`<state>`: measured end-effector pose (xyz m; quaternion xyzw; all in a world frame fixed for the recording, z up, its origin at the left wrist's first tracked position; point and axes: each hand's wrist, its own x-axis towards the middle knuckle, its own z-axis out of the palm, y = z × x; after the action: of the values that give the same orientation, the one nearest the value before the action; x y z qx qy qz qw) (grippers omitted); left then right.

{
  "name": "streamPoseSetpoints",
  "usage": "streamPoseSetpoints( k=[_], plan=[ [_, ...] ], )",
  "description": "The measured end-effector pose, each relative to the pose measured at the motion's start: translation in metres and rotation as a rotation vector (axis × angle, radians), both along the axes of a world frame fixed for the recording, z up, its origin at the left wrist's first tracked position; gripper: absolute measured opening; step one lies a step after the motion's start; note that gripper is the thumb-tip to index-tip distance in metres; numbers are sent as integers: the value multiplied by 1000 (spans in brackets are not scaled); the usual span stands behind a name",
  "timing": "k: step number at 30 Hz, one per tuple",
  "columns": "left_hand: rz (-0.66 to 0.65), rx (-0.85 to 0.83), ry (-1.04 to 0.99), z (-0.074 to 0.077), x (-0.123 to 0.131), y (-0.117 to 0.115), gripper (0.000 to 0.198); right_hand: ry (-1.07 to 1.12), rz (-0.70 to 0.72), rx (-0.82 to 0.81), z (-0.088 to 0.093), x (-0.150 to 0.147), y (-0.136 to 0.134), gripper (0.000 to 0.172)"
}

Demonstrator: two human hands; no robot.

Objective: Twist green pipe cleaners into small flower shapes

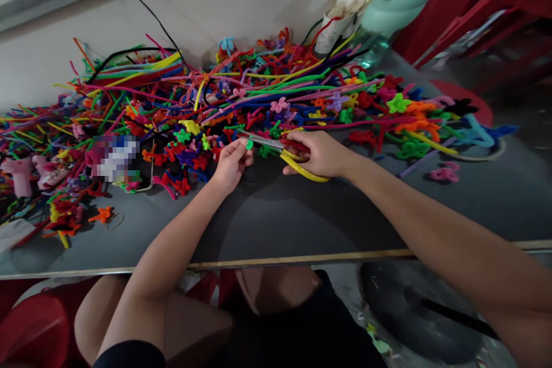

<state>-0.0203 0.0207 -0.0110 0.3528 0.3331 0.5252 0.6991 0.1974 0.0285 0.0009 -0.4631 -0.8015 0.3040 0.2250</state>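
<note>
My right hand (321, 154) grips a pair of yellow-handled scissors (282, 155), blades pointing left over the grey table (280, 213). My left hand (232, 162) pinches a small green pipe-cleaner piece (249, 144) right at the blade tips. Both hands sit at the near edge of a large heap of coloured pipe cleaners (241, 98) and small twisted pipe-cleaner flowers.
A pale green fan base (399, 0) and a white paper cup (336, 23) stand at the back right. Red plastic chairs (474, 6) are beyond the table. A black cable (146, 8) runs down the wall. Pink plush items (26, 175) lie at the left.
</note>
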Motion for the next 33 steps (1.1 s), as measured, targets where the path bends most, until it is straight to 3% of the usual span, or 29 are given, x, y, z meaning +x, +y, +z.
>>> streamPoseSetpoints(
  k=[6,13,24,27,33],
  plan=[
    [7,-8,63,1,2,-1,30,16,-2,51,-7,2,2,48],
    [-11,2,95,0,2,-1,29,-56,-24,187,-2,3,1,47],
    [23,-33,90,4,3,-2,23,-36,-151,205,4,2,-3,48],
    [26,-17,93,3,2,-2,22,5,-290,227,7,7,0,47],
    [-23,48,152,2,1,-4,24,-128,-816,309,0,28,22,38]
  ],
)
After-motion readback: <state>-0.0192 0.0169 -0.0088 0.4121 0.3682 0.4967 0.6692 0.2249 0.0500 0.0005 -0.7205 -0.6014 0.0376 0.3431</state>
